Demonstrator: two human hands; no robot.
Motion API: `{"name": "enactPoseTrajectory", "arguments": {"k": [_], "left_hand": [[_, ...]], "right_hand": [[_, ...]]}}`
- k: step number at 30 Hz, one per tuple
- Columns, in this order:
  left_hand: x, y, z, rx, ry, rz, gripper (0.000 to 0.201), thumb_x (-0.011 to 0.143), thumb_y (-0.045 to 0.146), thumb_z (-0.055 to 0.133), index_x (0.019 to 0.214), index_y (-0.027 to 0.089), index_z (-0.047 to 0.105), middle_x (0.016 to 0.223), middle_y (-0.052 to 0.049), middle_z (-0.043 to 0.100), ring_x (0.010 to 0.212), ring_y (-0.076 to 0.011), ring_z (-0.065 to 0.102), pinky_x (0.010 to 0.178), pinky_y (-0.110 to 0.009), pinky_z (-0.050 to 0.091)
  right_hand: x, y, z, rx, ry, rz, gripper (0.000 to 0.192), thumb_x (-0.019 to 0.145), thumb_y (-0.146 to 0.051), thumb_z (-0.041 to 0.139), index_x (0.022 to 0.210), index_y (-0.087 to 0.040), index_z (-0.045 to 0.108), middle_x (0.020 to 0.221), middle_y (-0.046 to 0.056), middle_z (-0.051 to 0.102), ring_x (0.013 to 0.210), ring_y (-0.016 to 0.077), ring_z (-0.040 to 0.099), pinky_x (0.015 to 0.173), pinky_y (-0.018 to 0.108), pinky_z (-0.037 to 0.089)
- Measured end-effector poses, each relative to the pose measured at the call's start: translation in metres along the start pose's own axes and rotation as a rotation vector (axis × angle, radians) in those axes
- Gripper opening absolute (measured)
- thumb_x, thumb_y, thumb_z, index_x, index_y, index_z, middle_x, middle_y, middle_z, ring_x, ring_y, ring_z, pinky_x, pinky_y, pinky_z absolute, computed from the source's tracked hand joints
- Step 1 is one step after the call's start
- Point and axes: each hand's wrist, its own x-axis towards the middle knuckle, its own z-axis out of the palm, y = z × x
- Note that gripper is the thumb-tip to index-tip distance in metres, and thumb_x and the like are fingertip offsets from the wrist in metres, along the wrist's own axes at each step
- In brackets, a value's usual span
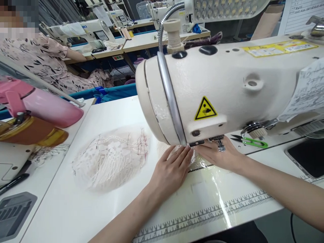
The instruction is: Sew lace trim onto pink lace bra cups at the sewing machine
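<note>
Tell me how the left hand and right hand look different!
The left hand shows nearly its whole back, but the sewing machine partly hides the right hand. The left hand's fingers point forward; the right hand's point leftward. The left hand is nearer the sheer lace piece, the right hand nearer the green-handled thread snips. Both are bare.

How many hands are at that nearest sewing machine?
2: the left hand, its fingers on white lace below the sewing machine, and the right hand, just right of it, fingers partly hidden.
</note>
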Motion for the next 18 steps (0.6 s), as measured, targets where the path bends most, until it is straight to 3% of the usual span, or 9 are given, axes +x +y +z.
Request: {"name": "enactPoseTrajectory", "arguments": {"k": [3, 7, 12, 18], "left_hand": [[-0.001, -0.003, -0.001, 0.005, 0.011, 0.025, 0.034, 0.09, 0.016, 0.045, 0.121, 0.01, 0.057, 0.123, -0.009, 0.062, 0.112, -0.0234, 0.06, 0.1, -0.045, 0.044], [-0.001, -0.009, -0.003, -0.013, 0.016, 0.031, 0.032, 0.089, 0.017, 0.045, 0.117, 0.01, 0.06, 0.119, -0.008, 0.064, 0.108, -0.0239, 0.062, 0.099, -0.046, 0.045], [-0.001, -0.014, -0.005, -0.035, 0.001, 0.016, 0.035, 0.089, 0.016, 0.041, 0.117, 0.013, 0.061, 0.115, -0.008, 0.067, 0.107, -0.0242, 0.063, 0.092, -0.045, 0.05], [0.0, -0.014, -0.005, -0.04, -0.011, -0.001, 0.035, 0.089, 0.017, 0.04, 0.115, 0.011, 0.062, 0.113, -0.01, 0.068, 0.105, -0.0258, 0.064, 0.089, -0.046, 0.051]], "right_hand": [[0.003, -0.009, -0.006, -0.261, 0.023, -0.13, 0.03, 0.083, -0.001, 0.044, 0.1, -0.018, 0.061, 0.099, 0.001, 0.068, 0.079, 0.0145, 0.058, 0.057, 0.033, 0.034], [0.005, -0.016, -0.003, -0.279, 0.102, -0.261, 0.026, 0.083, 0.001, 0.046, 0.093, -0.017, 0.062, 0.085, -0.003, 0.069, 0.08, 0.0106, 0.058, 0.061, 0.03, 0.035], [0.005, -0.017, 0.006, -0.195, 0.077, -0.242, 0.029, 0.085, 0.002, 0.044, 0.091, -0.018, 0.063, 0.084, -0.003, 0.07, 0.087, 0.0112, 0.06, 0.075, 0.028, 0.044], [0.004, -0.017, 0.008, -0.148, 0.075, -0.224, 0.025, 0.083, 0.003, 0.048, 0.092, -0.015, 0.063, 0.087, -0.001, 0.07, 0.09, 0.0121, 0.06, 0.071, 0.027, 0.043]]}}
